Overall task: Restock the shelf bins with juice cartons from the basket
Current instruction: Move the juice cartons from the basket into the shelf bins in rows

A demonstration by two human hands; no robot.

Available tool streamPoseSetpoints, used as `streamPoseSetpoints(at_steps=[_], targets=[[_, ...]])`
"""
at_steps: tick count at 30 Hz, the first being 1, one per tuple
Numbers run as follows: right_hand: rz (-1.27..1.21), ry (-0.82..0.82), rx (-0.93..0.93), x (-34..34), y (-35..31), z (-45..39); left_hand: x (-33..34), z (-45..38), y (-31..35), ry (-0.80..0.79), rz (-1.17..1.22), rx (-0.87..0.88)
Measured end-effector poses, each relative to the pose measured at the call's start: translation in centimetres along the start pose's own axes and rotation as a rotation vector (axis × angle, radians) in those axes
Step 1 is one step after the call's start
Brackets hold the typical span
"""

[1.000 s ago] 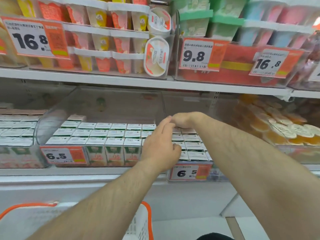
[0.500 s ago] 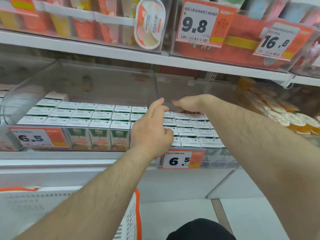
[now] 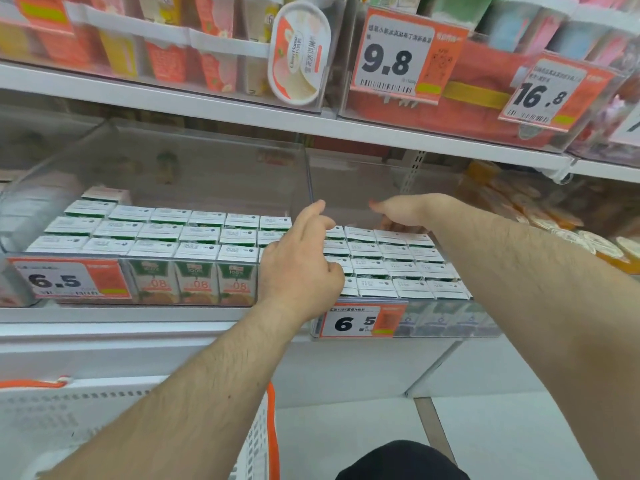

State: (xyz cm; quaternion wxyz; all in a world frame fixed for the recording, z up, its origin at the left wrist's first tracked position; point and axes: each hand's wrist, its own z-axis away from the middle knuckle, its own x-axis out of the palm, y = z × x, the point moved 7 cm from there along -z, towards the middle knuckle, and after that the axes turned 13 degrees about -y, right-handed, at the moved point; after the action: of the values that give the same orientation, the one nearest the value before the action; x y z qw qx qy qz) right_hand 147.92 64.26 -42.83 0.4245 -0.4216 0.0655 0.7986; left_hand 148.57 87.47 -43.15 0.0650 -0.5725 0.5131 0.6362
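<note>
Left hand (image 3: 299, 268): nothing is held; fingers are loosely bent.
Right hand (image 3: 403, 211): cannot tell.
Risk: back juice cartons (image 3: 381, 237) could be knocked over.

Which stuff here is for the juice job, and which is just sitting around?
For the job:
- juice cartons in the left bin
- juice cartons in the right bin
- basket
- left hand, right hand

Just sitting there:
- ice cream tub
- 9.8 price tag
- fruit cups
</note>
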Motion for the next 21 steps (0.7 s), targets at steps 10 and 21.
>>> streamPoseSetpoints(at_steps=[10, 21], targets=[[-0.24, 0.105, -0.066, 1.1, 2.2, 0.7, -0.2, 0.2, 0.3, -0.012, 0.016, -0.027], [-0.019, 0.237, 0.093, -0.3, 9.9, 4.2, -1.0, 0.6, 4.3, 0.12, -0.257, -0.056]])
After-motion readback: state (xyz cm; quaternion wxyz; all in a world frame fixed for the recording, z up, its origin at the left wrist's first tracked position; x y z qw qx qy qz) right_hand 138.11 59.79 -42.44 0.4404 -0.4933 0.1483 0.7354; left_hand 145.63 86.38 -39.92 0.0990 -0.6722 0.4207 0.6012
